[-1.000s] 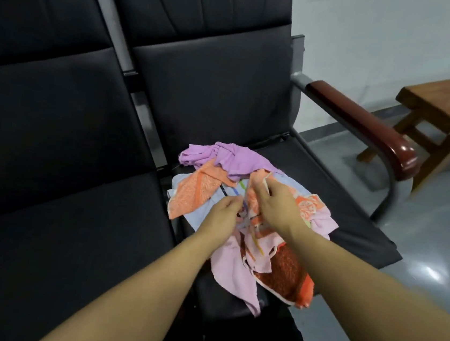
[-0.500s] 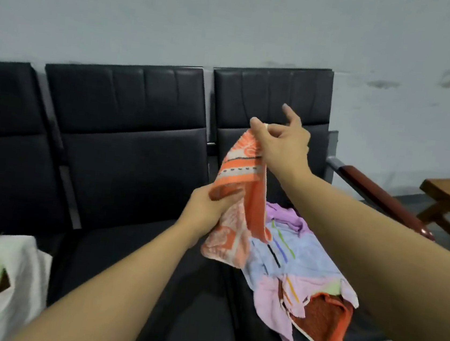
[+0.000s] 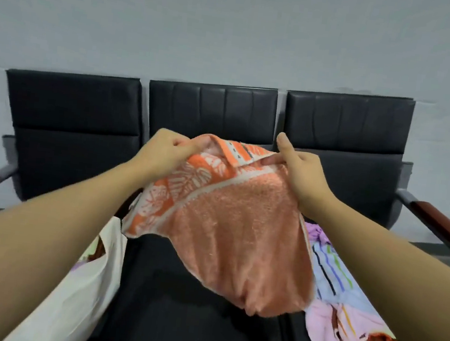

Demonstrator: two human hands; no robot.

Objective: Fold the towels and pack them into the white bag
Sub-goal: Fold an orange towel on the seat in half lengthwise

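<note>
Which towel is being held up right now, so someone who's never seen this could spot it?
Find the row of three black seats along the grey wall. Over the middle seat, the left hand and right hand hold up an orange towel. Unlike the purple and striped towels heaped on the right seat, it has a white leaf-print border.

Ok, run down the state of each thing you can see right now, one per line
orange towel: held up, unfolded, hanging
left hand: grips the towel's top edge
right hand: grips the towel's top edge
white bag: open, some towels inside
towel pile: loose, unfolded, on the right seat
</note>
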